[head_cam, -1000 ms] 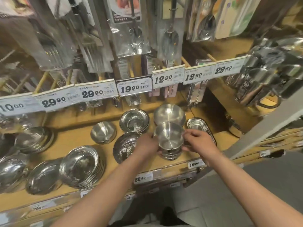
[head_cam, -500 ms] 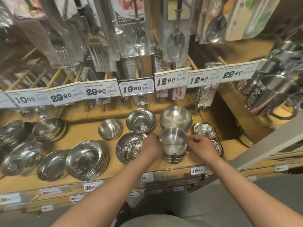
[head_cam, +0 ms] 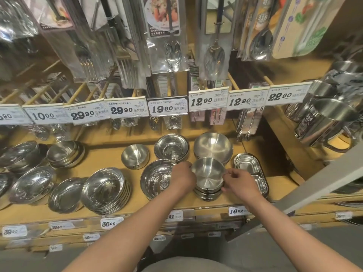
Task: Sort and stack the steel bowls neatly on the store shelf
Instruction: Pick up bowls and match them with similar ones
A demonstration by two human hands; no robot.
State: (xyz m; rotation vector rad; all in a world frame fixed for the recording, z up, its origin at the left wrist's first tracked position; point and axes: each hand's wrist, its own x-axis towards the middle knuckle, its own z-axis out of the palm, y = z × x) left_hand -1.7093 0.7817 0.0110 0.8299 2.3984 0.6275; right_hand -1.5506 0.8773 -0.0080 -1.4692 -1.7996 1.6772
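Observation:
A small stack of steel bowls (head_cam: 208, 178) stands near the front of the wooden shelf (head_cam: 110, 160). My left hand (head_cam: 182, 178) grips the stack's left rim and my right hand (head_cam: 238, 183) pinches its right rim. Behind it sits a wider matte bowl stack (head_cam: 213, 146). A shiny bowl stack (head_cam: 171, 147) stands back left of it. A single small bowl (head_cam: 135, 156) rests further left. A wide shallow bowl (head_cam: 155, 178) lies just left of my left hand, partly hidden by it.
A divided steel tray stack (head_cam: 251, 173) lies right of my right hand. Further stacks of plates and bowls (head_cam: 106, 190) fill the shelf's left part. Price tags (head_cam: 167, 107) and packaged cutlery (head_cam: 172, 36) hang above. Steel mugs (head_cam: 324, 118) hang at the right.
Both hands have lowered the small bowl stack toward the shelf and it now rests there. My view has shifted, showing more of the shelf's left side.

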